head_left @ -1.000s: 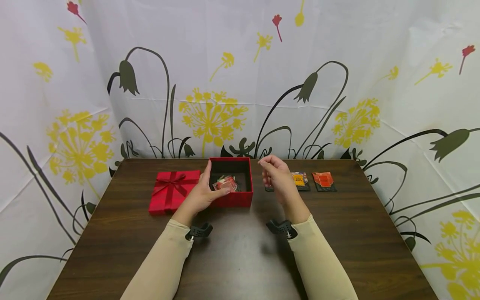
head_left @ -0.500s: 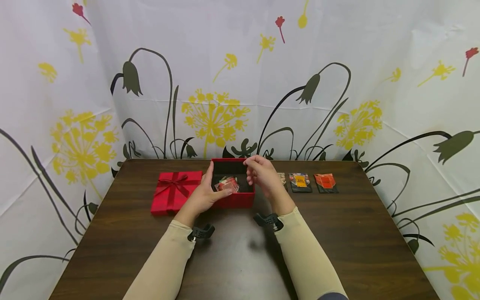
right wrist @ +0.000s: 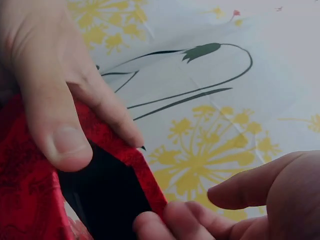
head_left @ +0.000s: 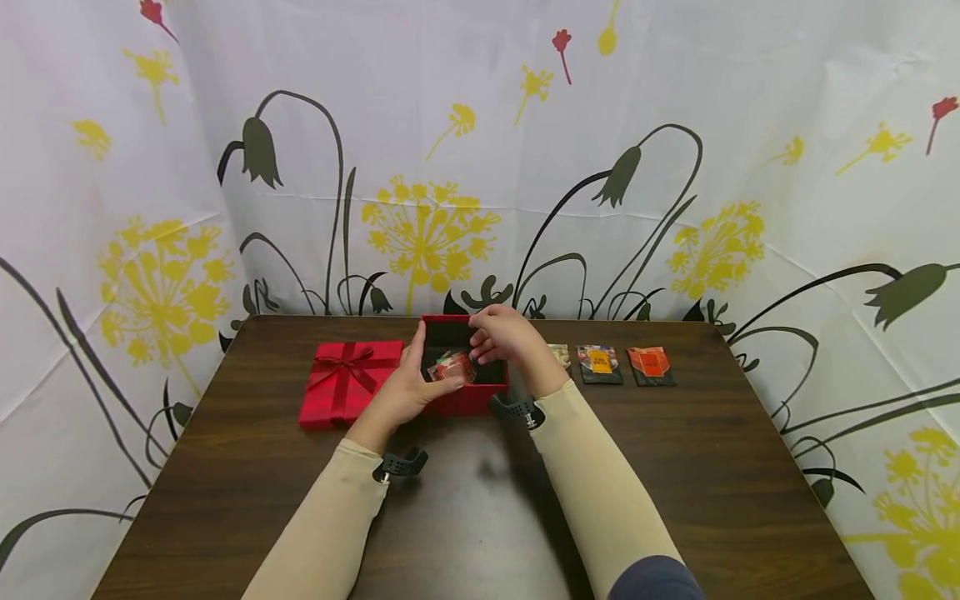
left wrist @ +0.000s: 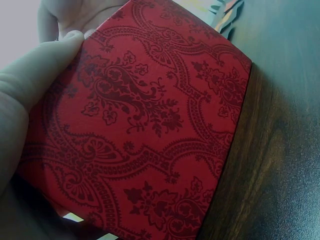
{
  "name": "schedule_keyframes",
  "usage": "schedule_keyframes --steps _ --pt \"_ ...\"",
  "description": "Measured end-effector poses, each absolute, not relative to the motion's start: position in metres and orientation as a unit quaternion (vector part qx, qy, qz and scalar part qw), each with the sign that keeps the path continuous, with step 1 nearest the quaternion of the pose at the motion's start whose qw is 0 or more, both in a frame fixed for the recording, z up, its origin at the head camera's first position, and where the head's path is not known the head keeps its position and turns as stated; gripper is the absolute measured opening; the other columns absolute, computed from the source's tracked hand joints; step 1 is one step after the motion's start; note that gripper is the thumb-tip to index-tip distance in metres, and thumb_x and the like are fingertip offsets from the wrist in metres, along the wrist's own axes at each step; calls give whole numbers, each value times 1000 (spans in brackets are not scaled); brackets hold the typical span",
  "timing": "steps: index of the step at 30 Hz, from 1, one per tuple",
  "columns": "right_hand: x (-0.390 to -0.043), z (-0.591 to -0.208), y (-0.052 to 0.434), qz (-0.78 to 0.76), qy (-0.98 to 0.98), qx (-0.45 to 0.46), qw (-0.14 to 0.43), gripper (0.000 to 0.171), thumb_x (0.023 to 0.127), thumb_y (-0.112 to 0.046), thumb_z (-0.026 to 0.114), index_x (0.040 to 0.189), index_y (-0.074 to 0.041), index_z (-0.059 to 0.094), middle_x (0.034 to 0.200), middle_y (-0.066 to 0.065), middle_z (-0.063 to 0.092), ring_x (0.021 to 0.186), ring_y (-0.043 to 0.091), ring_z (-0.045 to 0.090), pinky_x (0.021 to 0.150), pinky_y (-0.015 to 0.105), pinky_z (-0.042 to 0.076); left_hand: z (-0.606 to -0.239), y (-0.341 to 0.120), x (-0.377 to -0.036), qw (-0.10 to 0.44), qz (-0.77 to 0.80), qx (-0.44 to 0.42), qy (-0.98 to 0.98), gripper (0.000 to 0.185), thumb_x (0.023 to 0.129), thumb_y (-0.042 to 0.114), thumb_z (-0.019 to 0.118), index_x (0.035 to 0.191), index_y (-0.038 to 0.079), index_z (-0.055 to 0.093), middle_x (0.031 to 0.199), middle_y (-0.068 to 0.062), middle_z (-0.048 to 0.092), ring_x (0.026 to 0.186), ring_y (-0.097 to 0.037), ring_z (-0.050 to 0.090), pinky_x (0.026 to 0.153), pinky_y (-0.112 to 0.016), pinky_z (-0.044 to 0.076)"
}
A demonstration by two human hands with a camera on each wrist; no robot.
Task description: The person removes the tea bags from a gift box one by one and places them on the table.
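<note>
A red patterned gift box [head_left: 468, 403] with a black inside stands open at the back middle of the table. Its corner is gripped by my left hand [head_left: 405, 387], thumb over the front rim and fingers along the left side; the left wrist view shows the thumb [left wrist: 47, 65] at the rim. A reddish packet [head_left: 453, 367] with a picture print lies in the box beside that thumb. My right hand [head_left: 513, 342] is over the box's right side, fingers bent loosely. In the right wrist view its fingers [right wrist: 245, 192] show nothing between them, close to the rim.
Left of the box lies its red lid [head_left: 352, 379] with a ribbon bow. To the right, in a row, are a pale packet [head_left: 559, 354] partly behind my right arm, a dark packet with an orange label [head_left: 600, 364], and an orange-red packet [head_left: 651, 365]. A flowered curtain [head_left: 480, 150] hangs behind.
My right hand has moved left, from beside the box to over its right part, uncovering packets on the table. The left hand stays on the box.
</note>
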State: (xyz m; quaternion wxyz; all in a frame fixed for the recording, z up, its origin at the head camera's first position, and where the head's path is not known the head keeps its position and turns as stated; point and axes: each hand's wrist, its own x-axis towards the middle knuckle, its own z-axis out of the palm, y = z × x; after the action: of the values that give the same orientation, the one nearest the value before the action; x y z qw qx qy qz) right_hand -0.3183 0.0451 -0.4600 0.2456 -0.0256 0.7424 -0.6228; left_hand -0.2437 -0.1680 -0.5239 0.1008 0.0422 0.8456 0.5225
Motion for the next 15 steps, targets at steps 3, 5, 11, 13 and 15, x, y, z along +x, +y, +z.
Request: schedule_keyframes --steps 3,5,11,13,15 --pt "-323 -457 42 -600 753 -24 270 31 111 -19 56 132 3 63 99 18 71 82 30 75 65 32 64 -523 -169 -243 99 521 39 847 128 94 46 85 175 36 -13 184 -13 2 169 -45 12 131 -73 22" --pt "-326 -455 40 -581 761 -24 288 33 111 -20 56 133 2 65 114 25 73 96 37 77 70 35 66 -522 -169 -243 98 520 40 848 128 94 46 86 175 37 -13 184 -13 2 169 -45 11 130 -73 22" --pt "-332 -446 32 -501 798 -38 333 40 111 -32 58 134 -2 69 145 26 66 127 45 71 93 48 66 -522 -169 -242 96 521 48 847 131 91 53 87 175 34 -12 185 -13 1 170 -44 9 130 -73 24" --pt "-334 -442 29 -473 812 -46 339 43 110 -37 60 132 -2 70 147 25 65 131 44 68 101 52 63 -523 -170 -242 97 520 49 847 133 90 57 87 175 35 -12 185 -13 1 170 -44 9 129 -74 24" --pt "-337 -440 25 -448 823 -57 344 48 109 -40 61 134 1 69 148 25 64 135 44 65 109 55 58 -523 -170 -242 100 521 47 847 134 88 59 87 175 37 -13 185 -13 1 170 -44 9 129 -74 24"
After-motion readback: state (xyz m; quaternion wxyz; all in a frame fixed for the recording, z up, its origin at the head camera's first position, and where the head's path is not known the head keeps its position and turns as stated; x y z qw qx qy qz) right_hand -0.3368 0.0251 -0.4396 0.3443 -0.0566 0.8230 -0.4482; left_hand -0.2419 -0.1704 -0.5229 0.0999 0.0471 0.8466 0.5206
